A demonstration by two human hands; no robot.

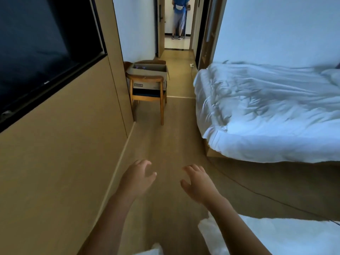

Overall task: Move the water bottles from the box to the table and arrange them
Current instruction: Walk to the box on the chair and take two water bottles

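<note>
An open cardboard box [147, 71] sits on a wooden chair [147, 92] far ahead, against the left wall at the mouth of a hallway. Something purplish shows inside the box, too small to make out as bottles. My left hand [137, 178] and my right hand [197, 183] are stretched out in front of me above the floor, well short of the box. Their fingers are spread and loosely curved, and they hold nothing. No table is in view.
A wall with a dark TV screen [36, 52] runs along my left. A bed with a rumpled white duvet [266, 111] fills the right. A strip of wood floor [165, 140] leads between them. A cable [257, 193] crosses the floor. A person [179, 17] stands in the hallway.
</note>
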